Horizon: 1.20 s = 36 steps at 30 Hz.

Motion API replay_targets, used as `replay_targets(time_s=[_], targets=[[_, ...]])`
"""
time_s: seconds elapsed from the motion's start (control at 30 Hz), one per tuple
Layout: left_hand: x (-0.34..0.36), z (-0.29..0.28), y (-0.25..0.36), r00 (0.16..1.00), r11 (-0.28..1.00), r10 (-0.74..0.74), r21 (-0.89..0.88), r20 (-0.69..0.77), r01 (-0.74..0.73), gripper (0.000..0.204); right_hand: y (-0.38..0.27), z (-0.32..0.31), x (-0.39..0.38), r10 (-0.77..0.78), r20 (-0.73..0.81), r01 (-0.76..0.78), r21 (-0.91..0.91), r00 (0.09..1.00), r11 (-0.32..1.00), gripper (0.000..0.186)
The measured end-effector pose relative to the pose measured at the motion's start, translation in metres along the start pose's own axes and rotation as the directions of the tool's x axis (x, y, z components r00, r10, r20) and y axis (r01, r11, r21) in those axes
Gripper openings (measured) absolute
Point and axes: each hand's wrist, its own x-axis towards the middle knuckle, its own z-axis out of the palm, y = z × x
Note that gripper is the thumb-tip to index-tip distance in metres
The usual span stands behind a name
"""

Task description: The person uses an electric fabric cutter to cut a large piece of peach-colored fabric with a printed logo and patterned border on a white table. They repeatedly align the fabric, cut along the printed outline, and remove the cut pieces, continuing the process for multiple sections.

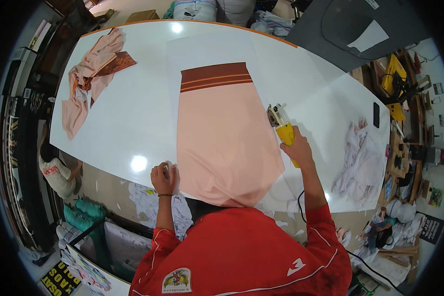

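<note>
A peach fabric piece (224,138) with a dark brown, orange-striped band (216,74) at its far end lies on a white sheet (207,49) on the white table (111,128). My right hand (297,148) is closed around the yellow electric cutter (284,130), whose head is at the fabric's right edge. My left hand (163,176) is at the near edge, left of the fabric, fingers curled; what they hold, if anything, is unclear.
Crumpled peach and brown fabric (91,81) lies left, pale scraps (355,163) right beside a black phone (376,115). A dark board (350,27) stands behind. People sit at left (56,175) and lower right (380,229). A black cord (303,212) hangs right.
</note>
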Motion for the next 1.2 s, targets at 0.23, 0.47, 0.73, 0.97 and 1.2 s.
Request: replay_targets(time_s=[0.23,0.47,0.73,0.97,1.2], targets=[[0.000,0.000,0.001,1.000,1.000,-0.029,0.013,0.007,0.029,0.025,-0.028,-0.004,0.040,-0.042,-0.018,0.042,-0.008,0.999,0.999,0.073],[0.000,-0.001,0.003,0.998,0.999,-0.049,0.021,0.025,0.049,0.026,-0.061,-0.011,0.086,-0.111,-0.071,0.110,-0.013,0.991,0.994,0.073],[-0.002,0.000,0.000,0.998,0.998,-0.059,0.019,0.034,0.058,0.026,-0.099,-0.019,0.130,-0.094,-0.058,0.092,-0.032,0.994,0.995,0.072],[0.000,-0.001,0.001,0.998,0.998,-0.062,0.018,0.026,0.061,0.026,-0.124,-0.028,0.152,-0.116,-0.049,0.116,-0.009,0.992,0.993,0.072],[0.001,-0.003,0.003,0.997,0.998,-0.069,0.008,0.034,0.068,0.026,-0.140,-0.031,0.164,-0.092,-0.061,0.091,-0.032,0.994,0.995,0.073]])
